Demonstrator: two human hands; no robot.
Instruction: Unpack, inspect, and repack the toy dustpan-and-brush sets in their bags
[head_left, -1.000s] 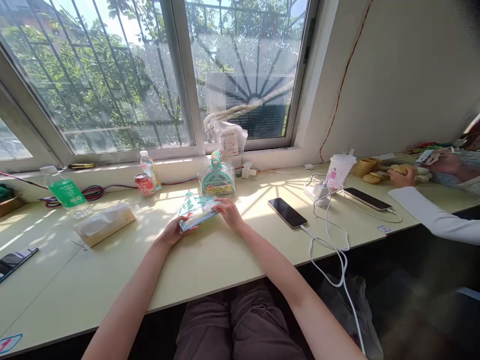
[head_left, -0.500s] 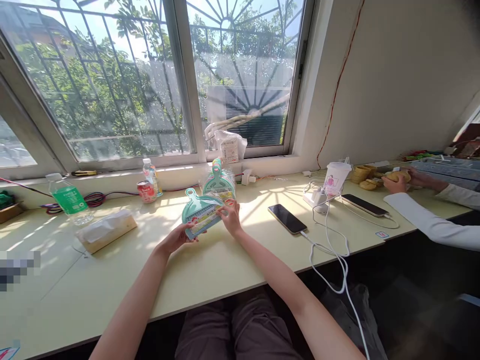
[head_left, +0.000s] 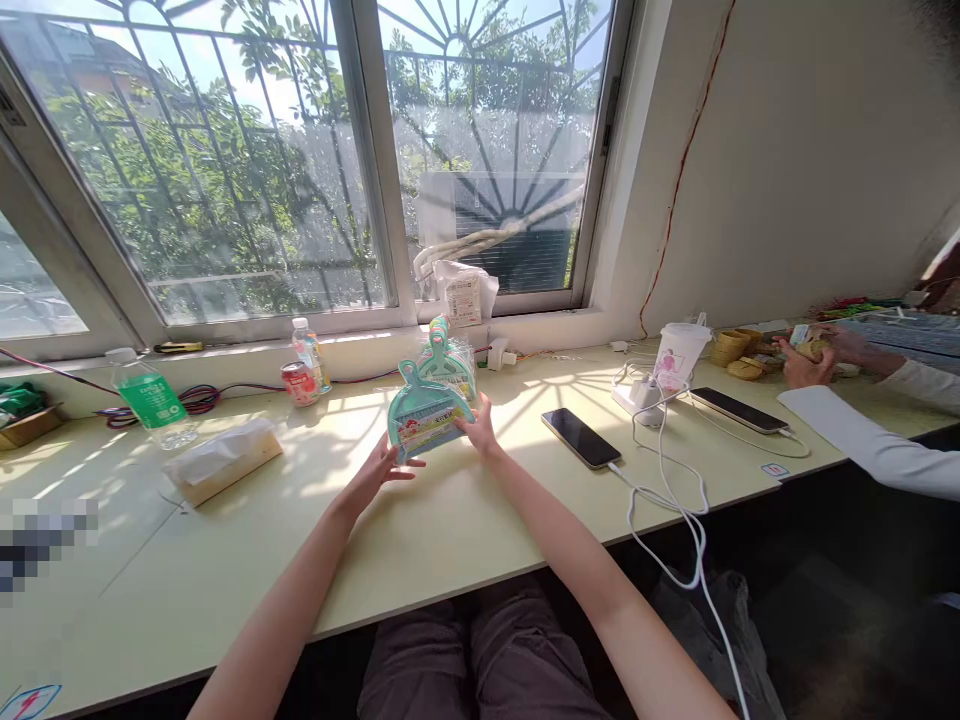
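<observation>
A teal mini dustpan set [head_left: 424, 415] with a printed label stands upright above the pale yellow table [head_left: 450, 520], handle up. My right hand [head_left: 481, 432] grips its lower right edge. My left hand [head_left: 381, 472] sits just below its lower left corner with fingers spread, touching or nearly touching it. Right behind it stands a second packaged dustpan set [head_left: 450, 358] with a pink and green handle.
Left: a tissue pack [head_left: 223, 461], a green-label water bottle [head_left: 154, 400], a red can [head_left: 301, 383], a small bottle [head_left: 310, 350]. Right: a black phone [head_left: 583, 437] on a white cable [head_left: 671, 510], a plastic cup [head_left: 677, 354], another phone [head_left: 735, 409], a co-worker's hands [head_left: 806, 362] at some pastries.
The teal dustpan set was lifted off the table and turned from lying flat to standing upright with its handle up. My left hand opened and slid below it.
</observation>
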